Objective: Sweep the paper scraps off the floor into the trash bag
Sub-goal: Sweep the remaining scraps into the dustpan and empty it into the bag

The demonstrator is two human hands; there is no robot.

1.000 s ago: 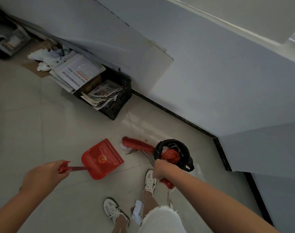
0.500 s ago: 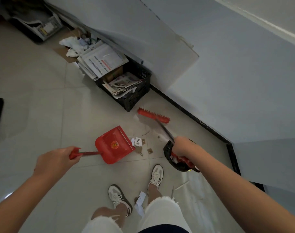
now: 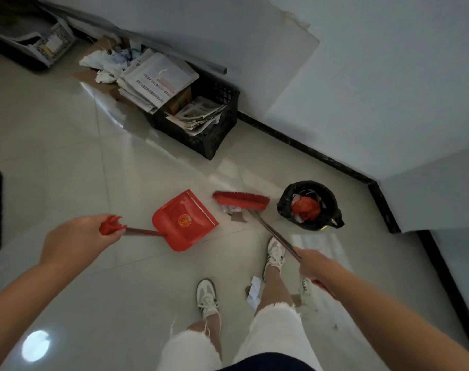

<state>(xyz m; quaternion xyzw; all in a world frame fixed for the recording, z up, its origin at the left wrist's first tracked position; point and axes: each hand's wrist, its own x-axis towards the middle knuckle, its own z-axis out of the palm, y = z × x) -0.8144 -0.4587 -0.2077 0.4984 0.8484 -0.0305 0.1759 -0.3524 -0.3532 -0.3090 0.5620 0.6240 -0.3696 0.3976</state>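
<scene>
My left hand (image 3: 75, 241) grips the red end of the handle of a red dustpan (image 3: 184, 219), whose pan lies on the tiled floor. My right hand (image 3: 315, 265) grips the thin metal handle of a red broom (image 3: 241, 200). The broom head rests on the floor just right of the pan's open edge, with a few paper scraps (image 3: 233, 211) under and in front of it. A black trash bag (image 3: 284, 202) stands open to the right of the broom, holding red and white waste. Another white scrap (image 3: 254, 290) lies between my feet.
A black crate (image 3: 217, 135) stuffed with newspapers stands by the wall behind the dustpan, with more papers and crumpled white rubbish to its left. A dark skirting runs along the white wall on the right. My two feet in white sneakers stand just below the broom.
The broom head has swept back from near the crate toward the dustpan's edge, pushing scraps with it. My right hand has drawn back off the trash bag, which now shows fully.
</scene>
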